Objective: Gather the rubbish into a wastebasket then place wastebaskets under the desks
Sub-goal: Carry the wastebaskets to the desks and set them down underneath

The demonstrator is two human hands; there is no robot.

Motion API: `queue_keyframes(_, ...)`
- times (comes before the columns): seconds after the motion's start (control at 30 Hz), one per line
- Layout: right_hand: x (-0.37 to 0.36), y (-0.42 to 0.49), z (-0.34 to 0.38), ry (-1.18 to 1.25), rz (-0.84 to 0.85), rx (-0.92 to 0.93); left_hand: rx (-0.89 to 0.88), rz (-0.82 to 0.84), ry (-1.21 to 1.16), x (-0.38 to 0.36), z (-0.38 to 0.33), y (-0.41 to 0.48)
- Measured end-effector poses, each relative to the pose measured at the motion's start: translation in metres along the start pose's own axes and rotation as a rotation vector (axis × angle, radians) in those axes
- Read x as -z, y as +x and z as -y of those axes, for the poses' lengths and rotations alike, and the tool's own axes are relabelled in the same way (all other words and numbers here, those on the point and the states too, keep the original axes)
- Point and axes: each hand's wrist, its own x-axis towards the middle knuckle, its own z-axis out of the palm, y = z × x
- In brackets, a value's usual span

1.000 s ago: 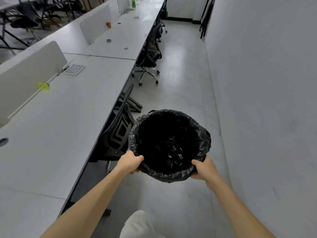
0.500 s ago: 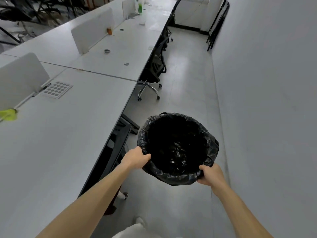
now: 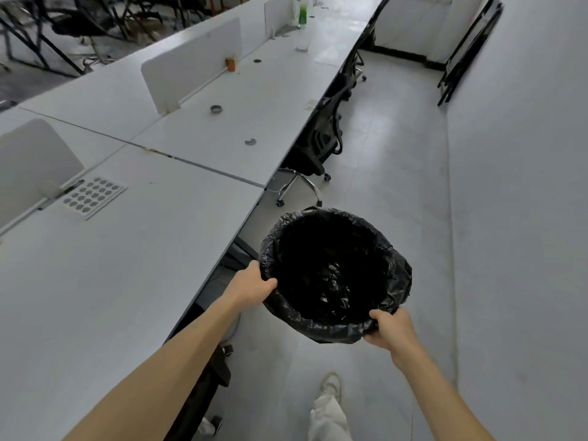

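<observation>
While we stand beside the white desk (image 3: 133, 281), our left hand (image 3: 251, 289) and right hand (image 3: 389, 327) each grip the wastebasket (image 3: 394, 278) rim. Its crinkled black liner folds over the edge, with dark rubbish inside.

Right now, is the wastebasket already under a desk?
No, the left hand and right hand hold the wastebasket beside the desk.

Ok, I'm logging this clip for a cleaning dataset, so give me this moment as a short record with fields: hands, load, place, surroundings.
left hand: grips the wastebasket's near-left rim
right hand: grips its near-right rim
wastebasket: lined with a black bag, held off the floor
contents: too dark to tell
place: aisle, right of the desk edge, not yet under it
on the desks ahead: tape roll, green bottle
ahead: black office chair pushed in at the next desk
</observation>
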Motion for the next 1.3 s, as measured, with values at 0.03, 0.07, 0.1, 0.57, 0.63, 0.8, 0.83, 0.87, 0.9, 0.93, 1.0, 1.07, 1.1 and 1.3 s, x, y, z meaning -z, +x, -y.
queue_keyframes(0.03,-0.003,0.022,0.01,-0.033,0.022,-0.009,0.025,-0.042,-0.01,0.005,-0.005,0.015)
queue_keyframes(0.07,-0.008,0.054,0.025,-0.078,0.066,-0.016,0.057,-0.082,-0.024,0.009,-0.01,0.037)
queue_keyframes(0.1,-0.01,0.066,0.029,-0.11,0.07,-0.018,0.069,-0.099,-0.003,0.013,-0.012,0.043)
queue_keyframes(0.57,-0.139,0.323,-0.039,-0.674,0.295,-0.198,0.203,-0.409,0.533,-0.012,0.06,0.267)
queue_keyframes(0.63,-0.162,0.35,-0.053,-0.675,0.341,-0.227,0.186,-0.507,0.583,-0.017,0.07,0.288)
queue_keyframes(0.8,-0.237,0.417,-0.1,-0.525,0.342,-0.325,0.139,-0.758,0.724,-0.036,0.093,0.313)
queue_keyframes(0.83,-0.252,0.429,-0.111,-0.491,0.331,-0.351,0.132,-0.795,0.761,-0.036,0.096,0.315)
queue_keyframes(0.87,-0.266,0.44,-0.124,-0.43,0.31,-0.382,0.132,-0.83,0.788,-0.037,0.099,0.315)
queue_keyframes(0.9,-0.282,0.448,-0.135,-0.357,0.298,-0.414,0.129,-0.864,0.821,-0.038,0.103,0.315)
queue_keyframes(0.93,-0.296,0.454,-0.147,-0.284,0.275,-0.441,0.126,-0.887,0.86,-0.039,0.106,0.316)
queue_keyframes(1.0,-0.317,0.462,-0.163,-0.15,0.2,-0.476,0.13,-0.905,0.905,-0.041,0.107,0.316)
queue_keyframes(1.07,-0.33,0.47,-0.175,0.038,0.153,-0.57,0.127,-0.919,0.913,-0.04,0.104,0.318)
queue_keyframes(1.1,-0.337,0.474,-0.183,0.074,0.145,-0.601,0.114,-0.927,0.917,-0.041,0.105,0.319)
queue_keyframes(1.3,-0.355,0.482,-0.217,0.075,0.159,-0.617,0.098,-0.98,0.942,-0.045,0.109,0.318)
